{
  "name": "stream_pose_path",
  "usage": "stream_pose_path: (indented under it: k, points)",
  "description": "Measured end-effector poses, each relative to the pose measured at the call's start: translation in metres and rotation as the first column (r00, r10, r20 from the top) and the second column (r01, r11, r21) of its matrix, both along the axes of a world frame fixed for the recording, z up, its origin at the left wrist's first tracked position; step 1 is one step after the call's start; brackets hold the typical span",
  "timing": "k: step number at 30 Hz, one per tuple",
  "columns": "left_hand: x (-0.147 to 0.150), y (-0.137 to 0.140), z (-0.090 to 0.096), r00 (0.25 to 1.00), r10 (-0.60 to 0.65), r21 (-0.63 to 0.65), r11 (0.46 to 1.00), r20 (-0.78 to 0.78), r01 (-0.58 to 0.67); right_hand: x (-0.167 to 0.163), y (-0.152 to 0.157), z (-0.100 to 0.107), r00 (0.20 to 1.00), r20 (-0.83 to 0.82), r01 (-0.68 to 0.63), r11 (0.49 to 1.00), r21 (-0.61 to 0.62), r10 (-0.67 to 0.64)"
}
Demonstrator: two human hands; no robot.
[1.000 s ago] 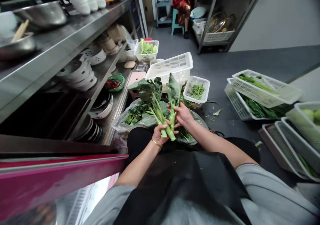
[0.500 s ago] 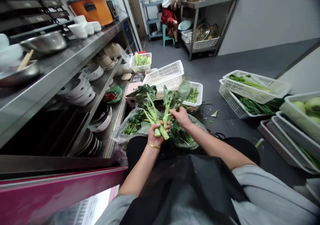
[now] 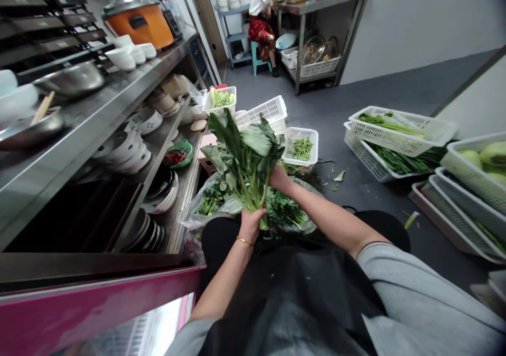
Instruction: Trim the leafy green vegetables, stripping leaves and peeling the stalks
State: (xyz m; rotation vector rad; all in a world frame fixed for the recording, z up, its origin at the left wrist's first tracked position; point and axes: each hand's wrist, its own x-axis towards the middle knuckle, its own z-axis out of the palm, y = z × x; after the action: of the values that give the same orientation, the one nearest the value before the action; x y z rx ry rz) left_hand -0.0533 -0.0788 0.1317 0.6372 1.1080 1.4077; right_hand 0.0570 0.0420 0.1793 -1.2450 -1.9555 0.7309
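My left hand (image 3: 252, 224) is closed around the lower stems of a bunch of Chinese broccoli (image 3: 247, 161), whose broad dark leaves fan upward. A thin gold-coloured bracelet circles that wrist. At the bunch's right side, my right hand (image 3: 280, 179) touches the leaves, which hide its fingers. Below the bunch, an open clear plastic bag (image 3: 190, 216) lies between my knees. Leafy greens (image 3: 286, 208) fill its right part, with more on the left.
A white basket of cut greens (image 3: 301, 148) stands ahead, beside a tilted white basket (image 3: 269, 112). Stacked vegetable baskets (image 3: 395, 145) sit at right. A steel shelf (image 3: 118, 100) with bowls runs along the left. Another person (image 3: 263, 24) sits on a stool at the back.
The stalk in my right hand has joined the bunch in my left. The bunch has turned more upright, leaves spreading over the baskets behind. My right hand's fingers are now behind the leaves.
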Motion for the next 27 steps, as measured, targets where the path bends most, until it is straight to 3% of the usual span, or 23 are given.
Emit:
stream_pose_path:
  k: [2, 5, 8, 10, 11, 13, 15, 17, 20, 25, 27]
  points:
    - [-0.006, 0.004, 0.008, 0.985, -0.019, -0.025, 0.999, 0.170, 0.023, 0.000, -0.027, -0.011, 0.990, -0.128, 0.056, 0.998, -0.040, -0.061]
    - [-0.025, 0.009, 0.019, 0.904, -0.108, 0.005, 0.993, 0.414, 0.117, 0.007, -0.059, -0.029, 0.854, -0.477, 0.053, 0.946, -0.319, -0.209]
    - [-0.038, 0.003, 0.020, 0.806, -0.240, 0.085, 0.969, 0.542, 0.231, 0.012, -0.049, -0.029, 0.632, -0.724, -0.258, 0.807, -0.531, -0.275]
    - [-0.037, -0.005, 0.017, 0.764, -0.292, 0.106, 0.953, 0.576, 0.284, 0.011, -0.029, -0.022, 0.584, -0.786, -0.457, 0.716, -0.527, -0.206]
    - [-0.035, -0.009, 0.016, 0.755, -0.305, 0.110, 0.948, 0.580, 0.298, 0.010, -0.021, -0.018, 0.592, -0.789, -0.497, 0.697, -0.518, -0.164]
    - [-0.028, -0.014, 0.015, 0.764, -0.298, 0.109, 0.951, 0.572, 0.290, 0.009, -0.015, -0.014, 0.672, -0.728, -0.411, 0.750, -0.519, -0.136]
    - [-0.022, -0.017, 0.015, 0.787, -0.264, 0.096, 0.962, 0.557, 0.255, 0.010, -0.023, -0.014, 0.774, -0.603, -0.161, 0.861, -0.482, -0.192]
    - [-0.018, -0.017, 0.017, 0.796, -0.250, 0.077, 0.965, 0.552, 0.249, 0.014, -0.038, -0.017, 0.824, -0.496, 0.073, 0.918, -0.390, -0.276]
    - [-0.014, -0.017, 0.018, 0.783, -0.269, 0.061, 0.956, 0.560, 0.286, 0.020, -0.054, -0.019, 0.785, -0.527, 0.134, 0.920, -0.368, -0.325]
    - [-0.007, -0.019, 0.019, 0.804, -0.271, 0.065, 0.958, 0.529, 0.280, 0.015, -0.057, -0.021, 0.519, -0.742, -0.069, 0.845, -0.531, -0.424]
    - [-0.004, -0.021, 0.019, 0.827, -0.273, 0.064, 0.958, 0.491, 0.279, 0.014, -0.061, -0.030, 0.518, -0.721, -0.073, 0.816, -0.574, -0.461]
